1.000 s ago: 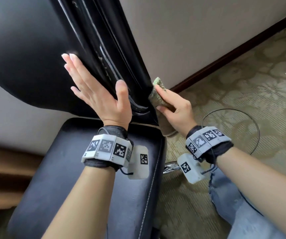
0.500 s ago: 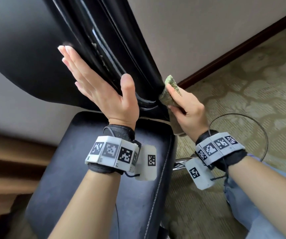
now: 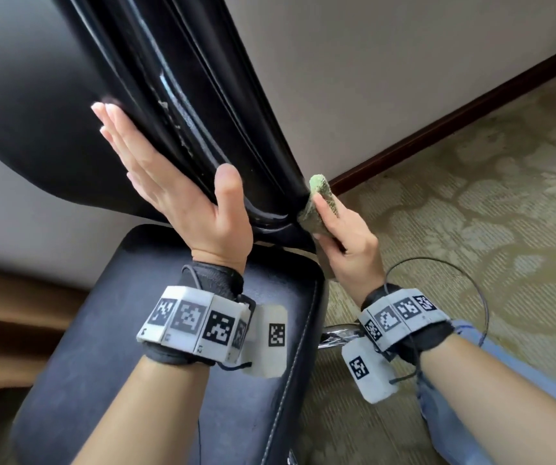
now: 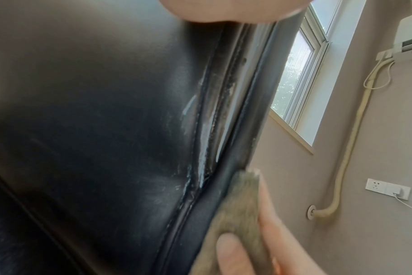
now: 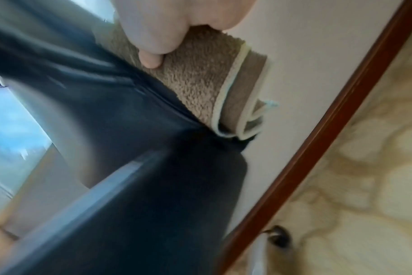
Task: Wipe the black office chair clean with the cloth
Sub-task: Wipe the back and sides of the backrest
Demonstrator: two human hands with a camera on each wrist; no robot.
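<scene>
The black office chair fills the left of the head view, its backrest (image 3: 68, 95) rising above the padded seat (image 3: 176, 380). My left hand (image 3: 169, 182) lies flat with straight fingers against the front of the backrest, thumb along its side edge (image 3: 236, 129). My right hand (image 3: 347, 236) grips a folded greenish-tan cloth (image 3: 320, 203) and presses it on the lower outer side edge of the backrest, near the joint with the seat. In the left wrist view the cloth (image 4: 238, 214) sits against the worn seam (image 4: 207, 130). In the right wrist view the fingers curl over the cloth (image 5: 200, 80).
A beige wall (image 3: 387, 62) with a dark wooden skirting board (image 3: 454, 125) stands right behind the chair. Patterned carpet (image 3: 487, 213) covers the floor to the right, with a thin black cable loop (image 3: 477, 297) and my knee in jeans (image 3: 464, 414). A chrome chair part (image 3: 337, 333) shows below the seat.
The right hand has slid the cloth slightly along the backrest's lower side edge. The left hand stays flat on the backrest. The camera has come closer.
</scene>
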